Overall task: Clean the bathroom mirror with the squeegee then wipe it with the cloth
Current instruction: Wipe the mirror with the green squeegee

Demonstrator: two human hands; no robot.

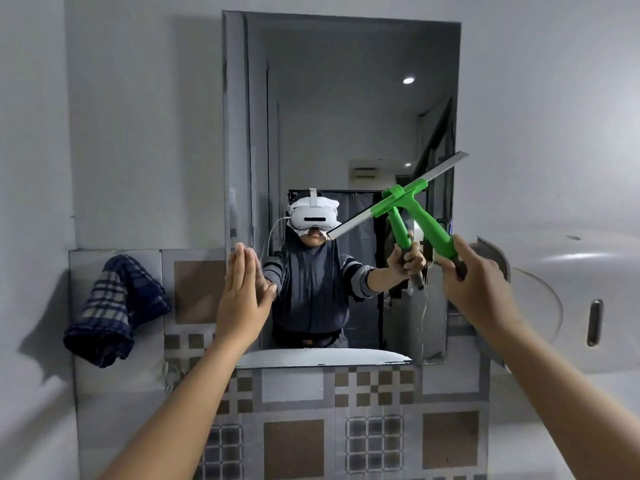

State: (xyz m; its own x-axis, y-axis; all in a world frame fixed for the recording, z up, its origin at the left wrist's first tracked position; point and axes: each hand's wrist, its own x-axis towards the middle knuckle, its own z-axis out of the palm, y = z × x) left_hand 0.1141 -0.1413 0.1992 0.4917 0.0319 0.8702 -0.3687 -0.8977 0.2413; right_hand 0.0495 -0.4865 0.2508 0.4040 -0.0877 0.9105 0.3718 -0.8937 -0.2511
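Note:
A tall frameless mirror [346, 98] hangs on the grey wall above a tiled strip. My right hand [474, 282] grips the handle of a green squeegee [433, 226], whose grey blade lies slanted against the mirror's right half, its upper end reaching the right edge. My left hand [242, 299] is flat and open, fingers together, its palm pressed on the mirror's lower left edge. A dark blue checked cloth [114, 313] hangs bunched on the wall left of the mirror, apart from both hands.
A white rounded dispenser [571, 299] sticks out from the wall at the right, close to my right forearm. Patterned grey and brown tiles [294, 427] cover the wall below the mirror. The mirror reflects a person with a headset.

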